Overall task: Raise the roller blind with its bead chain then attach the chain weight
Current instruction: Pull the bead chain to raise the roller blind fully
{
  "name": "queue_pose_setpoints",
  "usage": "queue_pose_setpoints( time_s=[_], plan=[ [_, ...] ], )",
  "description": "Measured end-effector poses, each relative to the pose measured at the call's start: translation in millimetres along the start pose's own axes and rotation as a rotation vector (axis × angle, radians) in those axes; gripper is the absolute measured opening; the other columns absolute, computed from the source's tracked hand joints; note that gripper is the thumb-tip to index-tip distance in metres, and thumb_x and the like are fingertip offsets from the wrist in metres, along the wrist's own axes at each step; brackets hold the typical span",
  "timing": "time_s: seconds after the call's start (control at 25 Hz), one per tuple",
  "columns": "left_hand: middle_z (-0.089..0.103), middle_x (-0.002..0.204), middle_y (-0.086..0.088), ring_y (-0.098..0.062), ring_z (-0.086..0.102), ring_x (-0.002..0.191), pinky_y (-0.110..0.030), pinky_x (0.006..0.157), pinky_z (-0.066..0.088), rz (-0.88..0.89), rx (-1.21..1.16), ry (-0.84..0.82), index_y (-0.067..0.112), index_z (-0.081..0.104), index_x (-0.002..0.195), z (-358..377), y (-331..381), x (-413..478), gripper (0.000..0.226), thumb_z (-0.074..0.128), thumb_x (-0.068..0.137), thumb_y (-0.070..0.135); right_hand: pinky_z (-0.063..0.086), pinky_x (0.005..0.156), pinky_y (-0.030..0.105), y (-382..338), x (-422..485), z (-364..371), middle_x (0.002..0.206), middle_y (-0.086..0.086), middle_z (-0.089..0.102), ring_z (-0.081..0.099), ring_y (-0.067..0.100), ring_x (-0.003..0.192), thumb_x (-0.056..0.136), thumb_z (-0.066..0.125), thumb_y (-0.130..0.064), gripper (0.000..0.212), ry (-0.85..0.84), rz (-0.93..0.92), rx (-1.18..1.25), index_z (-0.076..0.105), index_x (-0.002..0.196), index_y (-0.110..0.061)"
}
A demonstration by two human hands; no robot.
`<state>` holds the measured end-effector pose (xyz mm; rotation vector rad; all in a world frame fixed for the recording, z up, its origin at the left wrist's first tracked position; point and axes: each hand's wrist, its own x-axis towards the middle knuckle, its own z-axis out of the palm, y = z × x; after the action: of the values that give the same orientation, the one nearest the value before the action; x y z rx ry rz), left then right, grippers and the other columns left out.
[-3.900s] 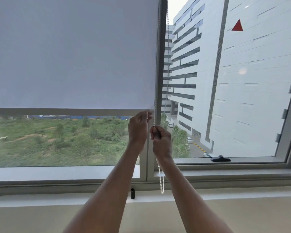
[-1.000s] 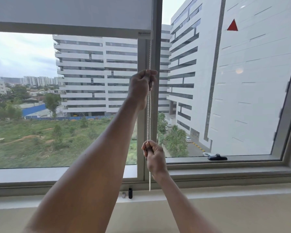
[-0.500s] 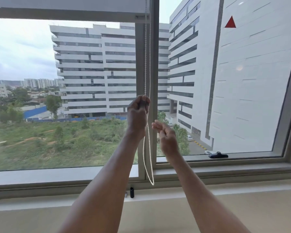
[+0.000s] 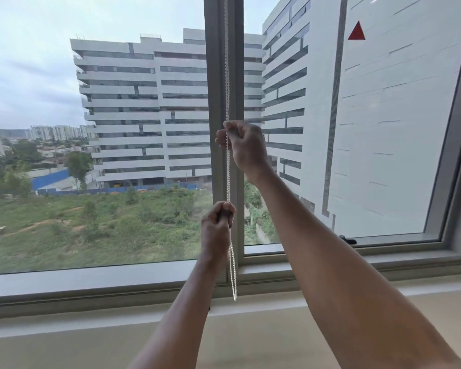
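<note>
A white bead chain (image 4: 227,179) hangs down the window's centre post, its loop ending just above the sill. My right hand (image 4: 246,149) grips the chain high up, at mid-window height. Lower down, my left hand (image 4: 216,227) holds the same chain in a closed fist. Both strands run between the two hands. The roller blind is above the top edge of the view and cannot be seen. A sliver of a small dark piece (image 4: 209,308) shows on the sill beside my left forearm, mostly hidden by it.
The grey centre post (image 4: 213,102) splits two large panes. A black window handle (image 4: 348,239) sits on the right pane's lower frame. A pale sill (image 4: 370,296) runs along the bottom, below the window frame.
The blind's bottom bar has risen out of view. My right hand, open a moment ago, moved up and took hold of the chain. My left hand came down with the chain.
</note>
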<state>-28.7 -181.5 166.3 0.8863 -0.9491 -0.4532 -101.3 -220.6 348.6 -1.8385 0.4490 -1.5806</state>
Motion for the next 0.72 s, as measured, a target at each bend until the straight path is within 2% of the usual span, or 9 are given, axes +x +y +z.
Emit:
queue_pose_setpoints(
  time_s=[0.08,0.16,0.32,0.4,0.44,0.52,0.56,0.64,0.72],
  plan=[
    [0.054,0.069,0.006,-0.007,0.042,0.065,-0.026,0.065,0.034,-0.021,-0.020,0.010,0.019,0.069,0.077,-7,-11,-10,0.042,0.051,0.109,-0.001,0.067,0.071,0.039,-9,4,4,0.099,0.027,0.077,0.075,0.031,0.077,0.110,0.051,-0.012,0.028,-0.024,0.029,0.069,0.066,0.119,0.009],
    [0.058,0.070,0.006,-0.006,0.046,0.065,-0.025,0.066,0.037,-0.046,-0.037,0.020,0.016,0.069,0.079,-12,-17,-16,0.039,0.052,0.110,-0.001,0.057,0.057,0.028,-10,1,7,0.086,0.019,0.075,0.065,0.020,0.064,0.110,0.051,-0.010,0.025,-0.023,0.034,0.053,0.069,0.110,0.007],
    [0.069,0.071,0.002,-0.007,0.057,0.063,-0.024,0.067,0.047,-0.083,0.040,-0.070,0.019,0.079,0.083,-16,-11,-13,0.040,0.054,0.110,0.004,0.039,0.051,0.015,-7,-17,15,0.067,0.001,0.056,0.046,0.008,0.058,0.109,0.050,-0.007,0.028,0.068,-0.029,0.042,0.067,0.086,-0.006],
    [0.081,0.093,-0.001,-0.012,0.072,0.085,-0.035,0.089,0.057,-0.155,0.237,-0.142,0.018,0.083,0.103,-17,-4,-7,0.033,0.051,0.114,0.018,0.039,0.054,0.013,-4,-29,18,0.068,-0.003,0.053,0.045,0.006,0.061,0.108,0.050,-0.003,0.027,0.070,-0.031,0.070,0.066,0.087,-0.003],
    [0.081,0.111,-0.004,-0.015,0.073,0.102,-0.038,0.101,0.055,-0.178,0.360,-0.160,0.015,0.080,0.118,-18,0,-2,0.033,0.048,0.115,0.025,0.040,0.054,0.011,-2,-36,18,0.069,-0.003,0.053,0.045,0.004,0.062,0.108,0.049,-0.003,0.027,0.068,-0.021,0.079,0.066,0.088,0.000],
    [0.074,0.134,-0.009,-0.018,0.066,0.120,-0.036,0.104,0.050,-0.170,0.500,-0.109,0.008,0.069,0.138,-20,14,10,0.042,0.042,0.117,0.032,0.041,0.054,0.010,7,-52,18,0.068,-0.005,0.053,0.045,-0.001,0.059,0.109,0.049,-0.004,0.028,0.065,-0.005,0.064,0.065,0.086,-0.003],
    [0.073,0.134,-0.011,-0.020,0.066,0.120,-0.037,0.103,0.051,-0.141,0.492,-0.058,0.007,0.068,0.139,-19,25,18,0.043,0.041,0.117,0.032,0.041,0.054,0.011,14,-60,18,0.067,-0.007,0.053,0.046,-0.001,0.057,0.108,0.050,-0.005,0.029,0.069,0.000,0.042,0.065,0.084,-0.007],
    [0.077,0.121,-0.013,-0.026,0.072,0.113,-0.043,0.101,0.057,-0.064,0.387,0.007,0.005,0.072,0.130,-15,52,34,0.040,0.042,0.117,0.029,0.040,0.054,0.012,26,-73,17,0.065,-0.008,0.054,0.046,-0.001,0.056,0.107,0.051,-0.005,0.031,0.079,0.017,-0.003,0.063,0.080,-0.013],
    [0.079,0.104,-0.012,-0.023,0.074,0.097,-0.038,0.089,0.060,0.025,0.248,0.027,0.004,0.076,0.115,-7,77,47,0.037,0.043,0.116,0.023,0.041,0.055,0.014,37,-83,17,0.066,-0.006,0.056,0.048,0.005,0.059,0.106,0.052,-0.004,0.032,0.081,0.041,-0.014,0.062,0.078,-0.015]
  ],
)
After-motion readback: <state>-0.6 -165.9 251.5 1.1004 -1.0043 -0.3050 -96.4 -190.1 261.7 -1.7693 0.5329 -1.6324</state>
